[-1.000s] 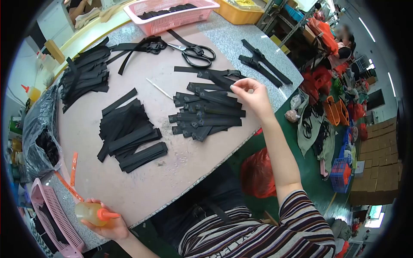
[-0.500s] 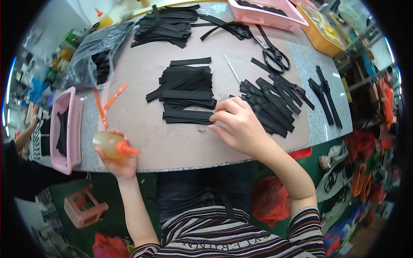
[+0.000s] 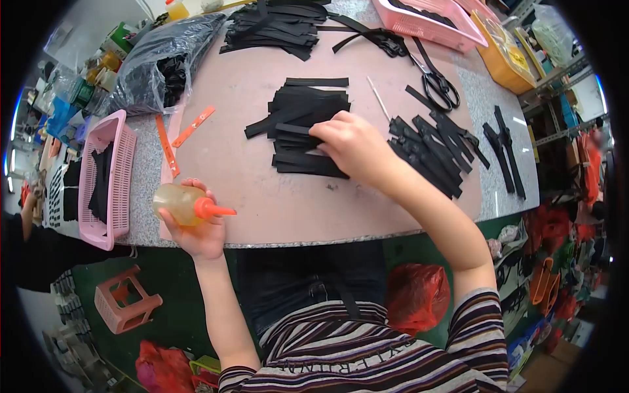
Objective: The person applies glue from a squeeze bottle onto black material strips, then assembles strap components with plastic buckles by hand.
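My left hand (image 3: 204, 239) is wrapped around a squeeze bottle (image 3: 178, 200) of yellowish liquid, its orange nozzle pointing right over the table's front edge. At the right side of the middle pile of black strips (image 3: 298, 101), my right hand (image 3: 350, 143) has its fingers closed on the end of one black strip (image 3: 291, 130). Below that strip lies a neat row of black strips (image 3: 304, 162). Right of my right hand, another heap of black strips (image 3: 429, 154) is spread out, partly behind my wrist. A thin white stick (image 3: 378, 98) lies between the piles.
Black-handled scissors (image 3: 440, 90) lie at the right rear. Two orange strips (image 3: 167, 147) are at the left. A pink basket (image 3: 121, 183) stands on the left edge, another pink basket (image 3: 429, 29) at the back. A plastic bag (image 3: 141, 72) sits at the left rear.
My right hand has moved up from the lower row to a strip higher in the middle pile, and its fingers have closed. The bottle stays in my left hand. The whole view has shifted slightly.
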Demonstrator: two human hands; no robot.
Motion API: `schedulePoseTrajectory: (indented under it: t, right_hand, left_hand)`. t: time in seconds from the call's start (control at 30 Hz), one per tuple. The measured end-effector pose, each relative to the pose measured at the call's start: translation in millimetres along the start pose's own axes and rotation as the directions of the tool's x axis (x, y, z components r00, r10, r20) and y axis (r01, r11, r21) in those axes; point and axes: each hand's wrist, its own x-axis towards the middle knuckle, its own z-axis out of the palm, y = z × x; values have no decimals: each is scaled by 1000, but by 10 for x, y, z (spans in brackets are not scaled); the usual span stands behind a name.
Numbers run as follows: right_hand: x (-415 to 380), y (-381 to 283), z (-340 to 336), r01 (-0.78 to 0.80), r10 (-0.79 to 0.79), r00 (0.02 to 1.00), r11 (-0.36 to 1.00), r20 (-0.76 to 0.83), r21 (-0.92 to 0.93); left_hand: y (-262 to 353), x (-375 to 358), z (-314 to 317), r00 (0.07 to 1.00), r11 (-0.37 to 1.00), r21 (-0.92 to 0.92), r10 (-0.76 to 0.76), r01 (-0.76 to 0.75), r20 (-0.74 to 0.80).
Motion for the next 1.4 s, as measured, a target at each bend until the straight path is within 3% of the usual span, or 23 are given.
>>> schedulePoseTrajectory:
  t: [0.13, 0.23, 0.3, 0.37, 0.43, 0.47, 0.57, 0.67, 0.77, 1.07, 1.17, 1.27, 1.4]
  right_hand:
    - [-12, 71, 2, -199, 212, 973, 971, -88, 135]
    - [-74, -102, -57, -179, 179, 960, 984, -215, 20]
    - [-245, -404, -102, 59, -98, 970, 982, -224, -177]
    - [-638, -824, -130, 117, -125, 992, 945, -6, -306]
    - [-949, -1096, -7, -1, 27, 996, 957, 84, -289]
    - [-1026, -1171, -15, -96, 106, 994, 973, 38, -208]
    - [-961, -1299, 5, -194, 176, 975, 971, -133, -137]
    - [-824, -1383, 175, -166, 156, 985, 975, -78, -151]
    - [-796, -1312, 307, -134, 133, 991, 977, -19, -167]
    - [-815, -1269, 308, -87, 88, 996, 978, -3, -190]
    - [-822, -1275, 311, -97, 95, 995, 976, -23, -196]
    - [-826, -1279, 325, -99, 95, 995, 977, -32, -190]
    - [-819, -1261, 321, -102, 98, 995, 978, -32, -180]
  left_hand:
    - [15, 34, 26, 998, 998, -35, -49, 50, 27]
    - [39, 30, -5, 994, 991, -81, -104, 107, 41]
    - [48, 39, -24, 991, 985, -112, -121, 128, 62]
    - [48, 39, -28, 988, 980, -141, -126, 138, 86]
    - [32, 38, -25, 989, 986, -99, -126, 133, 71]
    - [19, 30, -23, 991, 989, -76, -121, 125, 60]
    - [-56, 9, 60, 996, 971, 230, -45, 61, -74]
    - [-131, -40, 218, 998, 798, 603, 20, 17, -56]
    - [-110, -131, 265, 998, 577, 814, 27, -58, 52]
    - [-312, -215, 296, 999, 482, 876, 45, -24, 3]
    - [-207, -227, 271, 995, 453, 891, -81, -10, 52]
    - [-298, -191, 315, 999, 489, 872, 31, -1, -16]
    - [-241, -205, 271, 998, 475, 879, -63, 45, -18]
